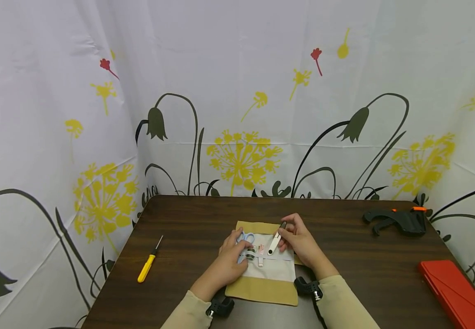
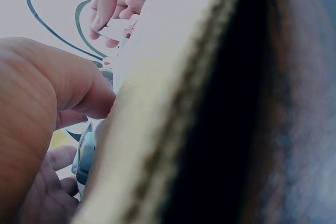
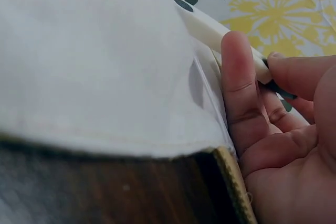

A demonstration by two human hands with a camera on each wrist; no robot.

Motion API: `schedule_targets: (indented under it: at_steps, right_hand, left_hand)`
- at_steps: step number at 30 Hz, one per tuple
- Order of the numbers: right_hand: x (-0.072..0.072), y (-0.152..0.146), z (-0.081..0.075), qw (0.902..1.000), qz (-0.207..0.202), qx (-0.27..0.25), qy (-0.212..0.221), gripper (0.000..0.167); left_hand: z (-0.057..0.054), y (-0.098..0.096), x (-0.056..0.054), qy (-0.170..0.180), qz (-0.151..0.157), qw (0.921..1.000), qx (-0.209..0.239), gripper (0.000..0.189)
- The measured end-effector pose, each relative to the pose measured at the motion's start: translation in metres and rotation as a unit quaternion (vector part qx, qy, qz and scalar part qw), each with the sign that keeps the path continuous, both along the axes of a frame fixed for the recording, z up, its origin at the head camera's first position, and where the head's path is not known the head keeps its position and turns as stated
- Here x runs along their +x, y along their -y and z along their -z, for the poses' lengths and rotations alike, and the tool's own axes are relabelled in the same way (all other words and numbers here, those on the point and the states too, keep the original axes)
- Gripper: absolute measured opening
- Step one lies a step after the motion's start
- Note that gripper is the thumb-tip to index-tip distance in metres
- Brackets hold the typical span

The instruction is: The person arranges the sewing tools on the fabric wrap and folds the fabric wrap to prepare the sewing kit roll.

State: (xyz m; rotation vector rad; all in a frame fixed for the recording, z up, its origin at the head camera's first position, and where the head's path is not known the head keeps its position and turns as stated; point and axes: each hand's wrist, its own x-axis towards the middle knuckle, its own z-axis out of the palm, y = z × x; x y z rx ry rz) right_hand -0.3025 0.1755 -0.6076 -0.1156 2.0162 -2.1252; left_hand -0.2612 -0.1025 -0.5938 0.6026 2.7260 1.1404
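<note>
Near the lower centre of the head view, a person's right hand point(image 1: 301, 242) held a slim white tool with a dark end point(image 1: 275, 242). The dark end sat pinched between thumb and fingers at the tool's upper right; the white body slanted out of that pinch toward the lower left, over the white lining of a tan-edged cloth pouch point(image 1: 276, 292). Whether the tool touched the lining could not be told.

The left hand point(image 1: 226, 262) lay over the pouch's left side, its thumb and fingers spaced apart around light-blue-handled scissors point(image 1: 246, 236) and thread spools point(image 1: 251, 254); whether they gripped anything could not be told. Between the two hands, a white tape measure with red markings point(image 1: 260, 255) lay just beside the spools, left of the white tool.

The pouch rested on a dark wood counter point(image 1: 192, 233). A yellow-handled screwdriver point(image 1: 146, 268) lay at lower left of the frame, a black clamp with orange parts point(image 1: 403, 221) at right, and a red case point(image 1: 453, 288) at lower right. Behind hung a white curtain point(image 1: 229, 55) printed with flowers.
</note>
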Motion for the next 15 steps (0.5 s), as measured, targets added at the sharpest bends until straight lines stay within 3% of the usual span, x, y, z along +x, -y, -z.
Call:
schedule_targets:
  at_steps: [15]
  right_hand:
    - [0.0003, -0.001, -0.0021, 0.9997, -0.026, 0.003, -0.005, 0.041]
  left_hand:
    - [-0.0001, -0.0005, 0.0001, -0.006, 0.001, 1.0, -0.001, 0.034]
